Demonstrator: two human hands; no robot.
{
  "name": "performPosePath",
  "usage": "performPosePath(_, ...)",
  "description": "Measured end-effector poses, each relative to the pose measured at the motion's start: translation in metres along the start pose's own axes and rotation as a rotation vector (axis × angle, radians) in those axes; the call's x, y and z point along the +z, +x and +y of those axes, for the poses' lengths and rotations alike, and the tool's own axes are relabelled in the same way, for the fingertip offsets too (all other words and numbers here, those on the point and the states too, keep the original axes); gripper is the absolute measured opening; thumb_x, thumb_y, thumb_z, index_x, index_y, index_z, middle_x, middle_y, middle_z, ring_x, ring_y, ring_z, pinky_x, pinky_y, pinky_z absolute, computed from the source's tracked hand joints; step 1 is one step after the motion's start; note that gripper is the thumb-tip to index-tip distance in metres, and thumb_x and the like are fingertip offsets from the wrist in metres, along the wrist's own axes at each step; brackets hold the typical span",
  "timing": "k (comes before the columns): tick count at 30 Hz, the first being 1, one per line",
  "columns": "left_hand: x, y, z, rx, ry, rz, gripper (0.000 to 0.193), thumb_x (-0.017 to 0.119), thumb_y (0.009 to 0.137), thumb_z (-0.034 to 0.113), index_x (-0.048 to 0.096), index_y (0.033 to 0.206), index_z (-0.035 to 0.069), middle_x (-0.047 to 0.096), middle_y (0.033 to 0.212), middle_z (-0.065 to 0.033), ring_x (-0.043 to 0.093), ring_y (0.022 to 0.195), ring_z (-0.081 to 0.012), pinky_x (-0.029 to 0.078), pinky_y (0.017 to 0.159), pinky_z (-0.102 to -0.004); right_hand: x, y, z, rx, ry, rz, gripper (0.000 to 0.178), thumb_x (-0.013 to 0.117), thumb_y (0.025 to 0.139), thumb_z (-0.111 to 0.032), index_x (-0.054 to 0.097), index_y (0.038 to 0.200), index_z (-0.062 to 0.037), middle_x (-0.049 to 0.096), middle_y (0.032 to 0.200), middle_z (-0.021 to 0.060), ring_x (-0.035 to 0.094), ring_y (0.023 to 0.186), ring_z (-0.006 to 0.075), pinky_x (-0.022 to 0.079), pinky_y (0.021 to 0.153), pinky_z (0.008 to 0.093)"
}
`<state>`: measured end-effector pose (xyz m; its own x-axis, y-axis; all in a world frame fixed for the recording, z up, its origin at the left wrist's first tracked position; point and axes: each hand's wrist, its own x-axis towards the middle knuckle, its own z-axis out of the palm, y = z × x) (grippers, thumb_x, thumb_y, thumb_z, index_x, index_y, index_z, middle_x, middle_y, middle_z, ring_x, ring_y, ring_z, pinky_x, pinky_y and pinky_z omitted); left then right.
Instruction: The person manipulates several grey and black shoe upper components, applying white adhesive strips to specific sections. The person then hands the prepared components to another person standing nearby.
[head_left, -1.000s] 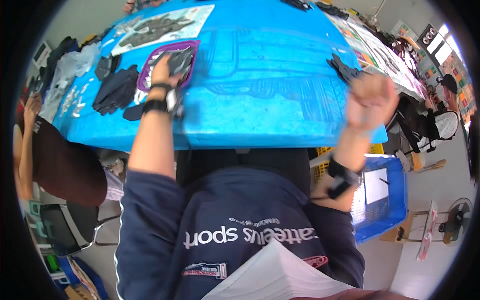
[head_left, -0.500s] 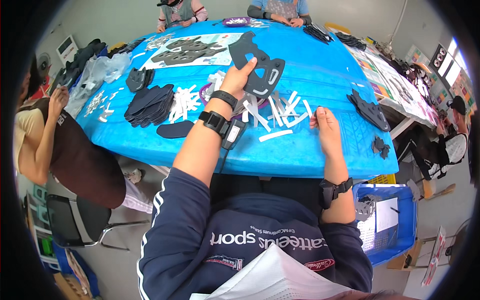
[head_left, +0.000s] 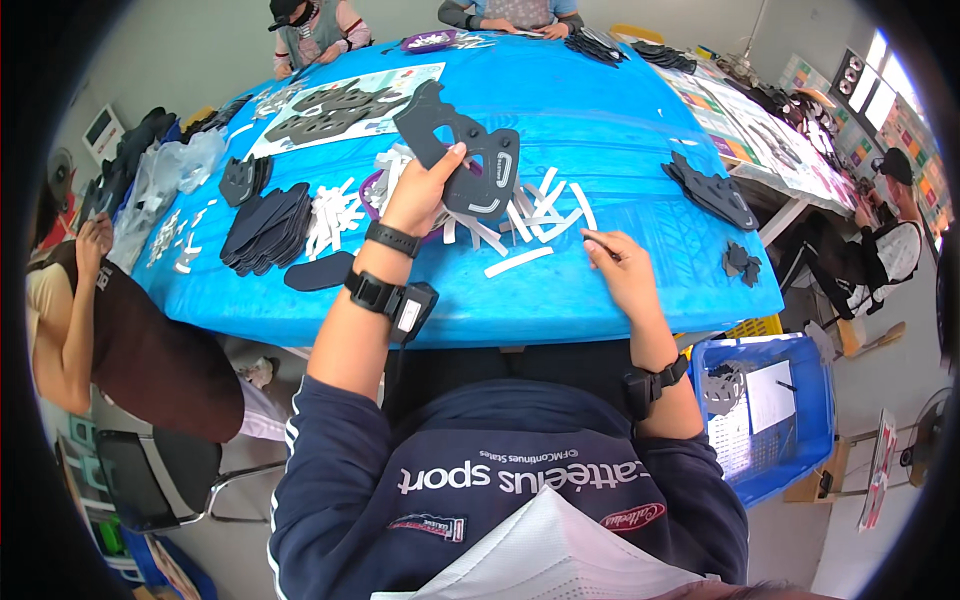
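My left hand [head_left: 420, 190] grips a dark grey cut-out foam pad [head_left: 490, 178] by its lower left edge, thumb on top, tilted above the table. Beneath the pad lies a loose heap of white strips [head_left: 540, 215], and part of a purple tray [head_left: 371, 192] of strips shows behind my wrist. My right hand [head_left: 622, 270] hovers just right of the strips, fingers pinched together. Anything between those fingertips is too small to make out. A single dark oval pad [head_left: 318, 271] lies by my left wrist.
On the blue-covered table [head_left: 620, 130], stacked dark pads [head_left: 265, 230] and more white strips [head_left: 335, 215] lie left. Cut-out pads [head_left: 708, 195] and dark scraps [head_left: 741, 262] lie right. A blue crate [head_left: 815, 420] stands below. Co-workers sit left and across.
The view has shifted slightly. My right hand has turned, its pinched fingers now pointing left toward the strips. The left hand still holds the foam pad, tilted a little differently.
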<state>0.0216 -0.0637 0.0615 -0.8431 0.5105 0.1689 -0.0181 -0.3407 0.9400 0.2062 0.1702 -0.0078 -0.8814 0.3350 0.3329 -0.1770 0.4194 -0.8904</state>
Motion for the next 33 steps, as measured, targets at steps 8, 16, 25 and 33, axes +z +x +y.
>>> performPosePath(8,-0.004,-0.047,-0.006,0.052,-0.092,0.028,0.016,0.057,0.091,0.010,0.059,0.104,0.000,0.063,0.093,-0.0059,0.062,0.086,-0.0146,0.050,0.077,-0.0276,-0.022,-0.022,0.014,0.005,0.345,0.112,0.016,0.066,0.085,-0.006,0.061,0.100,-0.0010,0.063,0.088,0.0043,0.060,0.075,0.0089,0.050,0.066,0.0232)
performPosePath(16,-0.031,-0.105,-0.007,0.363,-0.084,0.281,0.014,0.056,0.089,0.006,0.060,0.101,-0.001,0.063,0.095,-0.0060,0.061,0.087,-0.0150,0.049,0.079,-0.0284,-0.141,-0.120,-0.101,-1.157,-0.702,1.397,0.007,0.056,0.090,-0.009,0.055,0.088,-0.0019,0.062,0.094,0.0103,0.061,0.080,0.0189,0.050,0.066,0.0293)
performPosePath(25,-0.044,-0.158,-0.004,0.449,-0.046,0.401,0.007,0.056,0.088,0.005,0.057,0.093,0.001,0.058,0.088,-0.0047,0.054,0.080,-0.0124,0.045,0.077,-0.0274,-0.149,-0.080,-0.020,-0.232,-1.194,0.428,0.023,0.059,0.086,-0.015,0.057,0.106,-0.0033,0.061,0.107,0.0153,0.057,0.099,0.0275,0.043,0.088,0.0374)
performPosePath(33,-0.019,-0.161,-0.005,0.366,0.102,0.184,0.005,0.061,0.088,0.004,0.057,0.090,0.001,0.057,0.086,-0.0014,0.052,0.078,-0.0079,0.042,0.073,-0.0231,-0.119,-0.108,-0.022,-0.338,-0.878,0.525,0.013,0.062,0.079,-0.004,0.065,0.092,-0.0035,0.064,0.096,0.0124,0.058,0.095,0.0306,0.045,0.085,0.0385)
